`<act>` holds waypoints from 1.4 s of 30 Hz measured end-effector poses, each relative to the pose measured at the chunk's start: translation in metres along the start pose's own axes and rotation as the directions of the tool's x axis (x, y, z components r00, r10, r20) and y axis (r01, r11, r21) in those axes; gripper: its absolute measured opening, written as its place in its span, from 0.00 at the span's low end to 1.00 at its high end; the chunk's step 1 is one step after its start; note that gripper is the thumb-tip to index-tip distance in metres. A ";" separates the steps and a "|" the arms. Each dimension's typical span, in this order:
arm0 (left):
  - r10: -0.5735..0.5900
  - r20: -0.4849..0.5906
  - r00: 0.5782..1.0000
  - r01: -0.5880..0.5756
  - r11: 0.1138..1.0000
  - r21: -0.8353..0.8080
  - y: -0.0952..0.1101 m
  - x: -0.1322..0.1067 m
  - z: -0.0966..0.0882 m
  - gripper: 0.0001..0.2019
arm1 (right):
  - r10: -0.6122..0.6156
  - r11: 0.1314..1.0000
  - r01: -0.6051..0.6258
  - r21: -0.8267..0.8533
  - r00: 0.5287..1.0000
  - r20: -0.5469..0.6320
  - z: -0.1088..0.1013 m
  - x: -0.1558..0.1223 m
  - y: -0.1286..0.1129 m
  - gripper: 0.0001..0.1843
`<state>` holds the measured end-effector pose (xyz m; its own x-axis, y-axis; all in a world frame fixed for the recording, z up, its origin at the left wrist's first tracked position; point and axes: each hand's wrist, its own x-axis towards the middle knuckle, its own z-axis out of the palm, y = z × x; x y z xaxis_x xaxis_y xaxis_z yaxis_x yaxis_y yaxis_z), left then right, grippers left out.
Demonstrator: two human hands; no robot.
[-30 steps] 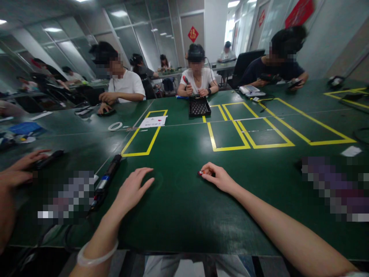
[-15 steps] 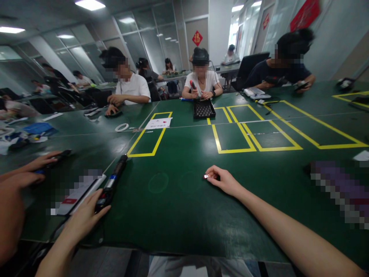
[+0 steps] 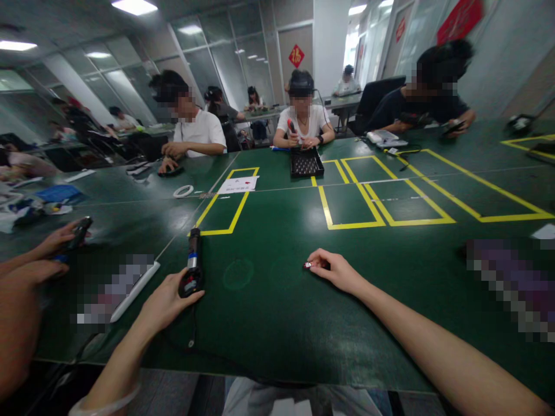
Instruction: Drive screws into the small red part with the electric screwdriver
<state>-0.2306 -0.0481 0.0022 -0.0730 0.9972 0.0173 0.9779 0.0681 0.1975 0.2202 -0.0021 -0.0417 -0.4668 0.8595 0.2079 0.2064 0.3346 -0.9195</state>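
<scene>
My left hand (image 3: 167,301) is closed around the rear end of a black electric screwdriver (image 3: 192,263) with a blue and silver band. Its tip points away from me over the green table (image 3: 277,323), and its cable trails back toward the near edge. My right hand (image 3: 336,270) rests on the table to the right. Its fingertips pinch a tiny red and silver part (image 3: 307,265) against the surface.
A neighbour's hands (image 3: 52,242) at the left hold a dark tool beside a flat white device (image 3: 132,286). Yellow tape rectangles (image 3: 347,202) mark the middle of the table. A black tray (image 3: 306,163) sits before a person opposite. Several people sit around the far side.
My left hand went from flat on the table to the screwdriver at the left, gripped it and swung it toward the centre. My right hand stayed pinching the small part.
</scene>
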 end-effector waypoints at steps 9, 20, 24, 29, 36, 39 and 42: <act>0.260 0.084 0.962 -0.266 0.962 0.063 0.142 0.019 0.024 0.36 | -0.013 0.998 0.008 -0.068 0.997 -0.077 -0.001 0.001 0.007 0.08; 0.490 0.128 0.862 -0.503 0.858 0.103 0.256 0.030 0.041 0.37 | 0.037 0.999 -0.043 -0.023 0.970 -0.239 -0.006 0.005 0.011 0.07; 0.497 0.123 0.859 -0.510 0.854 0.107 0.258 0.027 0.043 0.37 | -0.023 0.988 -0.010 -0.153 0.976 -0.215 -0.004 0.006 0.012 0.05; 0.500 0.121 0.858 -0.512 0.851 0.116 0.259 0.023 0.042 0.36 | -0.108 0.939 0.040 -0.340 0.977 -0.184 0.001 0.009 0.009 0.04; 0.509 0.111 0.853 -0.521 0.839 0.156 0.262 0.022 0.041 0.36 | -0.121 0.916 0.051 -0.398 0.981 -0.152 -0.001 0.007 0.004 0.05; 0.502 0.082 0.861 -0.509 0.843 0.174 0.265 0.022 0.043 0.33 | -0.129 0.916 0.056 -0.396 0.979 -0.160 0.000 0.004 0.002 0.06; 0.472 0.040 0.881 -0.469 0.857 0.212 0.272 0.023 0.046 0.29 | -0.130 0.923 0.053 -0.382 0.975 -0.179 0.002 0.001 -0.001 0.10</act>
<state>0.0426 -0.0056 0.0113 0.4049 0.9117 0.0695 0.9142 -0.4025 -0.0468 0.2181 -0.0021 -0.0409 -0.3279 0.8639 0.3823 0.4945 0.5018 -0.7097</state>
